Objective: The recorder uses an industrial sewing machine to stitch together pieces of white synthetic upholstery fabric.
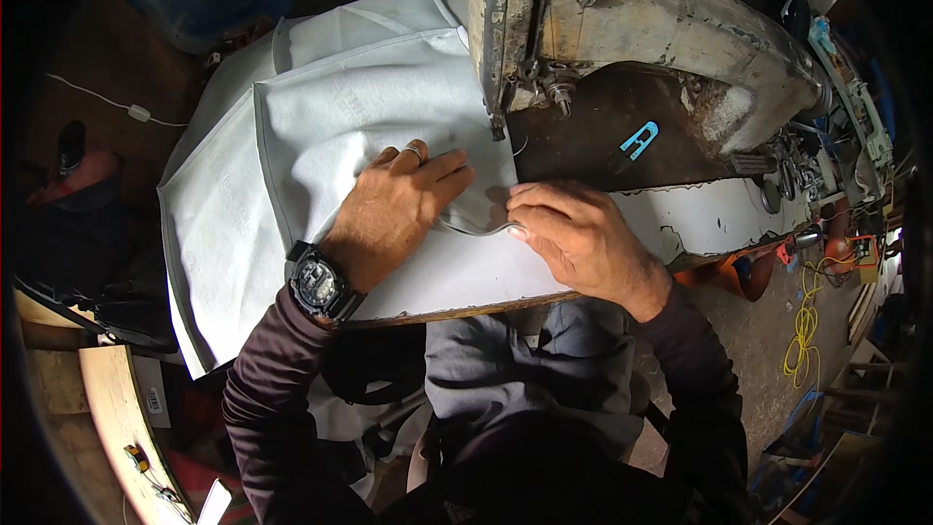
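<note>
A large pale grey-white fabric piece (326, 126) with dark grey bound seams spreads over the sewing table, its left part hanging past the edge. My left hand (394, 204) lies on it with the fingers stretched out, pressing it down. At the near right corner of the cloth, my right hand (588, 238) pinches the fabric's edge, where a thin grey edging strip (473, 230) curves between my two hands. Just beyond the right fingers stands the needle end of a worn sewing machine (671, 29), beside the cloth's right edge. My right fingertips are partly hidden.
Blue thread snips (639, 143) lie on the dark machine bed. The white tabletop (457, 287) has a chipped front edge close to my lap. A coiled yellow cable (802, 331) is on the floor at right. A wooden board (117, 408) stands at lower left.
</note>
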Tool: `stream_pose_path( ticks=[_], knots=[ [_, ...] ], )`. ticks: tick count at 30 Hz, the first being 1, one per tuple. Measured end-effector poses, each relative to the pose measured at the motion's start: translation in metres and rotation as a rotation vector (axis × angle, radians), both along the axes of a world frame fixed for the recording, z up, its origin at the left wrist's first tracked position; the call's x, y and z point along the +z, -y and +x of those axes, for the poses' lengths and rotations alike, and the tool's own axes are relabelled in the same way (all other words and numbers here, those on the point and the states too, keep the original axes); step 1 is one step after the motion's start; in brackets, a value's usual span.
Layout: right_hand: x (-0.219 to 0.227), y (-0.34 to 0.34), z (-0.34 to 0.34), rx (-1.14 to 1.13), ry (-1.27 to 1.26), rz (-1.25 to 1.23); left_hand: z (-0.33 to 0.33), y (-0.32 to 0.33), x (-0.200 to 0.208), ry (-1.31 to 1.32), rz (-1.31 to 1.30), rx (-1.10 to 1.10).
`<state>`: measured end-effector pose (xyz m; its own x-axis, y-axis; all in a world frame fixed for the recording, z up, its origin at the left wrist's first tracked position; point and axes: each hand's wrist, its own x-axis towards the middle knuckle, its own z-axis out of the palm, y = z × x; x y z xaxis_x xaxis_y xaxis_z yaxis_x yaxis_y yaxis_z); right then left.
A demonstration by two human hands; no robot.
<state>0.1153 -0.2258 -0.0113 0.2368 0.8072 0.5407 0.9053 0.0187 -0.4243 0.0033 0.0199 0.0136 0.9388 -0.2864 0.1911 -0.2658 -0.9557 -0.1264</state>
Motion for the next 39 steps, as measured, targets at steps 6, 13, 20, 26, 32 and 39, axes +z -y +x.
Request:
stream_pose_path(
  ticks=[6, 13, 20, 26, 32, 39],
  knots=[
    [0.002, -0.006, 0.010, 0.000, -0.035, -0.057, 0.011, -0.007, -0.002, -0.005, 0.012, 0.008],
    [0.000, -0.016, 0.019, -0.017, -0.134, -0.067, 0.026, -0.021, -0.006, 0.021, -0.016, -0.005],
    [-0.008, -0.024, 0.021, -0.055, -0.150, 0.031, 0.034, -0.027, -0.005, 0.055, -0.038, -0.018],
    [-0.011, -0.022, 0.026, -0.063, -0.077, 0.127, 0.006, 0.018, -0.004, 0.235, -0.111, -0.042],
    [-0.006, -0.016, 0.018, -0.076, 0.007, 0.053, 0.007, 0.019, -0.016, 0.162, -0.109, -0.106],
    [-0.006, 0.002, -0.005, -0.129, 0.161, -0.063, 0.004, -0.005, -0.016, 0.096, -0.036, -0.238]
  ],
)
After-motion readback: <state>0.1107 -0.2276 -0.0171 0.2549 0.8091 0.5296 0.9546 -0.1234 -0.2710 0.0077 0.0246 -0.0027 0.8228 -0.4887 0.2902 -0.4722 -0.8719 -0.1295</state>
